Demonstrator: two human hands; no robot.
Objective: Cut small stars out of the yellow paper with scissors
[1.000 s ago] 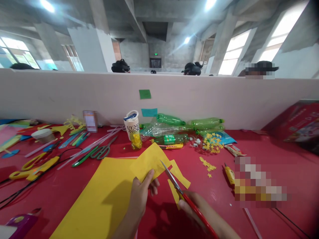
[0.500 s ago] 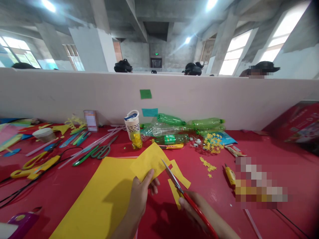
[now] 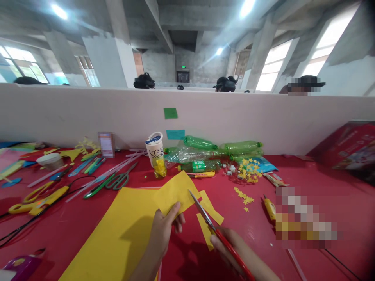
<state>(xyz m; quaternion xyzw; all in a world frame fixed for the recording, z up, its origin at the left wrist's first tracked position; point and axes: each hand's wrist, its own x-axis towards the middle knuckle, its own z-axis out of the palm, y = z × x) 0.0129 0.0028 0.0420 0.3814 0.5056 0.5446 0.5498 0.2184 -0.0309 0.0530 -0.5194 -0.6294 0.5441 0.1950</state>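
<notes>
The left hand (image 3: 164, 228) pinches a yellow paper piece (image 3: 175, 189) and the right hand (image 3: 238, 242) grips red-handled scissors (image 3: 219, 235), whose blades (image 3: 200, 207), near the left thumb (image 3: 175, 209), could nick it if the paper slipped.

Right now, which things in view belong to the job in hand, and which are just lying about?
Job in hand:
yellow paper piece, in the left hand
red-handled scissors, in the right hand
large yellow sheet, probably

Lying about, it seems:
green bottles
grey-handled scissors
tall white cup
yellow cutter
</notes>
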